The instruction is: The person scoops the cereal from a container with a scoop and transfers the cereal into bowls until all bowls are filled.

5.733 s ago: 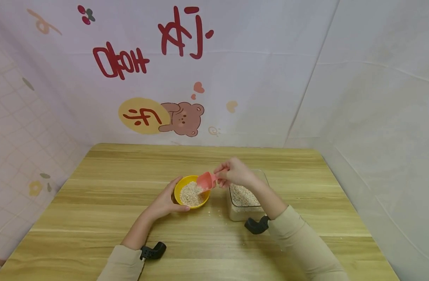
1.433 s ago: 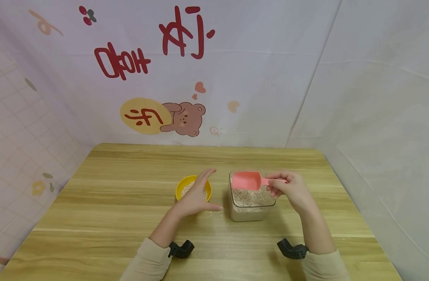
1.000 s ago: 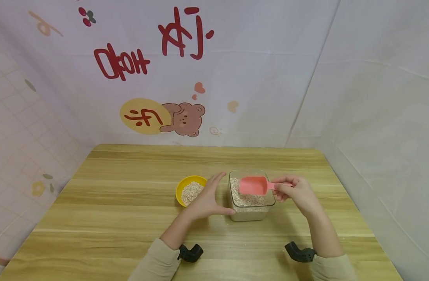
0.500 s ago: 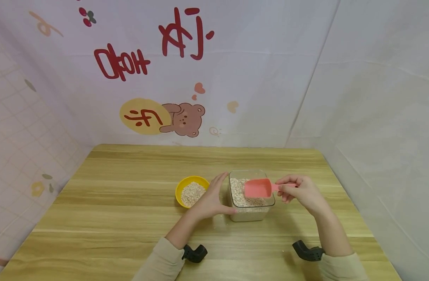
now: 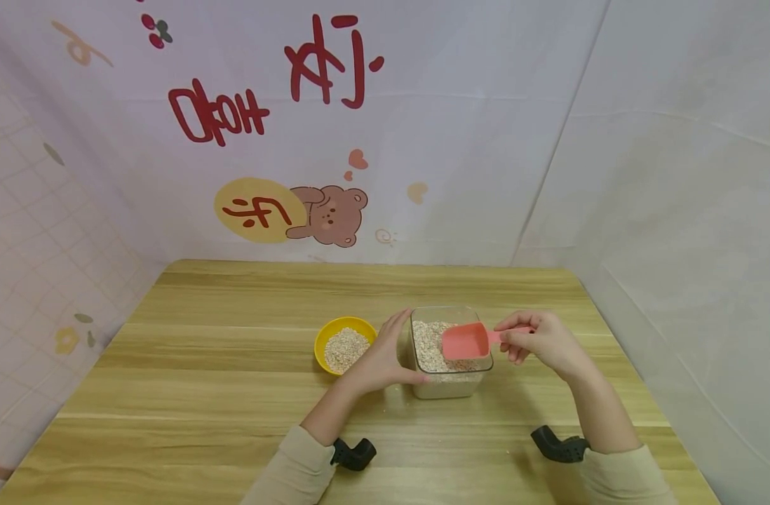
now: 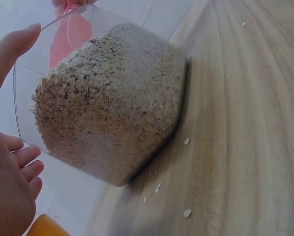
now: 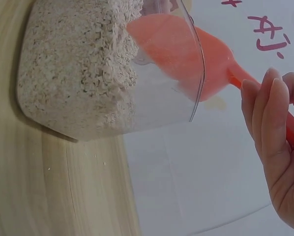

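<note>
Fingers of the right hand pinch the pink scoop, moved from the yellow bowl into the clear container. The left hand, fingers apart, now rests at the container's side.

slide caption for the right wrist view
Right hand holds a coral scoop, tip inside a clear container of flakes.

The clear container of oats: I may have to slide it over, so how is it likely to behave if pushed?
The container is probably fairly heavy, since oats fill much of it. It seems unlikely to tip, standing flat on the table with a broad base. Its straight sides suggest it will hardly flex.
</note>
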`<state>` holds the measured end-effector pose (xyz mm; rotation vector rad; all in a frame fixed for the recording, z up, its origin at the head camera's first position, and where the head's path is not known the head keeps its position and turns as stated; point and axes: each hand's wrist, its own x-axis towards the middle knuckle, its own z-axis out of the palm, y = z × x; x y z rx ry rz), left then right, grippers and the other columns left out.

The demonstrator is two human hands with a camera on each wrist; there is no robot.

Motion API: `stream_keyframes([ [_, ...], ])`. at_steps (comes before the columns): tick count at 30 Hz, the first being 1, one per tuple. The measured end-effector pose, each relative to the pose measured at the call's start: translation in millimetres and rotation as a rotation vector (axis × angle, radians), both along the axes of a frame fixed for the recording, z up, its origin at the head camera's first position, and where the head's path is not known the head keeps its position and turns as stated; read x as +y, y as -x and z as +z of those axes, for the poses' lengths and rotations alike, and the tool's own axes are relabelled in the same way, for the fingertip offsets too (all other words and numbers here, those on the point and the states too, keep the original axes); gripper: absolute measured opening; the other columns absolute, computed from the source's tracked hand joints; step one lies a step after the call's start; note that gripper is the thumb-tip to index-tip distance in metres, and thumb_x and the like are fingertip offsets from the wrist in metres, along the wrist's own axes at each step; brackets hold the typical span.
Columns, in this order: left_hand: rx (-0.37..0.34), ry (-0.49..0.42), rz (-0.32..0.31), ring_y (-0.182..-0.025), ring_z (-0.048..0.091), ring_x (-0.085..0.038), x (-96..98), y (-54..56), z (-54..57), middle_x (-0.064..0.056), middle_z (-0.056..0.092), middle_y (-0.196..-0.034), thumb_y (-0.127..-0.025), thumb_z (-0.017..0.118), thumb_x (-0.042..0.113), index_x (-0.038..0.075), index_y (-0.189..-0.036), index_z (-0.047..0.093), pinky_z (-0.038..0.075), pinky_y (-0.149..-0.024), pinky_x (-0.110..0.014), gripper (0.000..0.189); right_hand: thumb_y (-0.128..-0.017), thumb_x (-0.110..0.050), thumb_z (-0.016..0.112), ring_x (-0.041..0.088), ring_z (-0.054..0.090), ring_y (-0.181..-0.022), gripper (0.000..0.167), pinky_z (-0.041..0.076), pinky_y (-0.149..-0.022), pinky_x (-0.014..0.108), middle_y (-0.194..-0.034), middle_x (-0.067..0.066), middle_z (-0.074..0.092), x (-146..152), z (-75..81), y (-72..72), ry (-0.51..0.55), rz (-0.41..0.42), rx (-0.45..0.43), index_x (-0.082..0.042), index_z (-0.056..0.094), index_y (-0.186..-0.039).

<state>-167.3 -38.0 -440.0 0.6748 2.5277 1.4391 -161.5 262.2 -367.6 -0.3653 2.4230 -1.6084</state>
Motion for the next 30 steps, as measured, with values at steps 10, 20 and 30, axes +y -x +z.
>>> stream_keyframes([
  [10, -0.01, -0.008, -0.001, -0.142, 0.015, -0.025, 1.3, 1.8, 1.0, -0.002, 0.012, -0.158, -0.063, 0.086, 0.05, 0.029, -0.154, 0.013, 0.023, -0.107, -0.057, 0.118, -0.09, -0.003, 0.062, 0.021, 0.061, -0.058, 0.02, 0.055, -0.053, 0.035, -0.077, 0.024, 0.063, -6.4, -4.6, 3.7, -0.018, 0.038, -0.016, 0.014, 0.063, -0.101],
  [20, -0.022, -0.008, -0.008, -0.142, 0.015, -0.025, 2.2, 3.7, 2.1, -0.004, 0.012, -0.158, -0.063, 0.087, 0.045, 0.024, -0.154, 0.015, 0.022, -0.108, -0.056, 0.118, -0.09, -0.002, 0.062, 0.019, 0.06, -0.056, 0.018, 0.054, -0.052, 0.033, -0.073, 0.019, 0.063, -12.5, -11.7, 4.4, -0.001, 0.043, -0.037, 0.013, 0.063, -0.099],
  [30, -0.029, -0.014, -0.01, -0.142, 0.014, -0.024, 2.8, 6.0, 2.2, -0.004, 0.012, -0.158, -0.062, 0.089, 0.041, 0.022, -0.154, 0.015, 0.022, -0.109, -0.053, 0.12, -0.091, -0.003, 0.06, 0.017, 0.06, -0.056, 0.019, 0.054, -0.052, 0.033, -0.073, 0.018, 0.064, -20.1, -19.8, 5.6, 0.032, 0.056, -0.065, 0.013, 0.063, -0.101],
])
